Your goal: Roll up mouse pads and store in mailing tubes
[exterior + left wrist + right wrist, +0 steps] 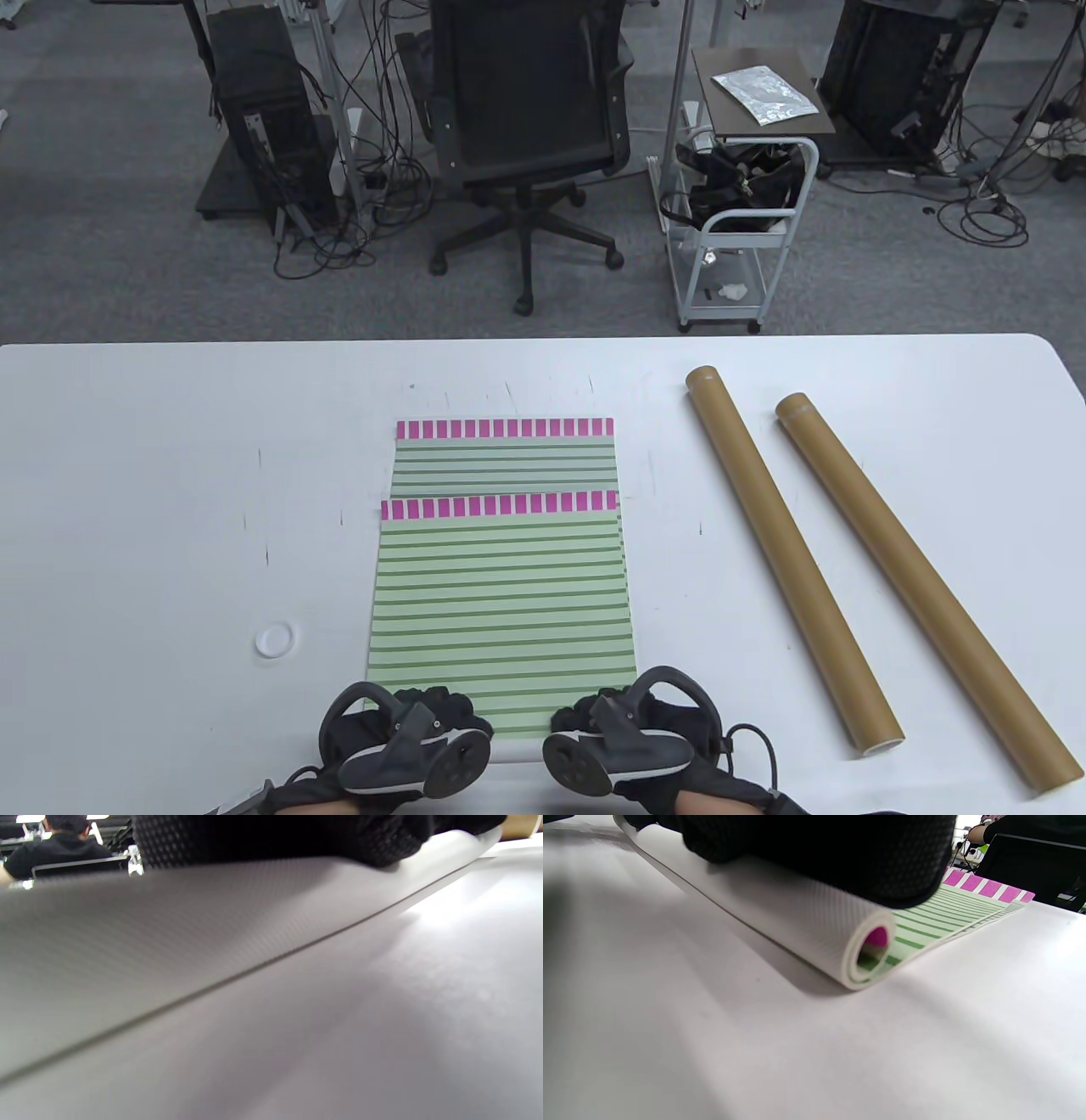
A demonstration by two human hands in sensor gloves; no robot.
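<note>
Left hand point(405, 740) and right hand point(626, 737), fingers curled over the rolled near edge of the top mouse pad point(501, 607), which overlaps a second mouse pad point(506, 458). Two mailing tubes point(789, 556) lie right of the pads.

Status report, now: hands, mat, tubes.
Left hand and right hand both pressing on top mat's rolled near edge. Roll just begun. Second mat beneath. Two tubes lying right, nothing blocking.

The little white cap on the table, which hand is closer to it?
Left. The left hand sits just right of the white cap; the right hand is farther right.
</note>
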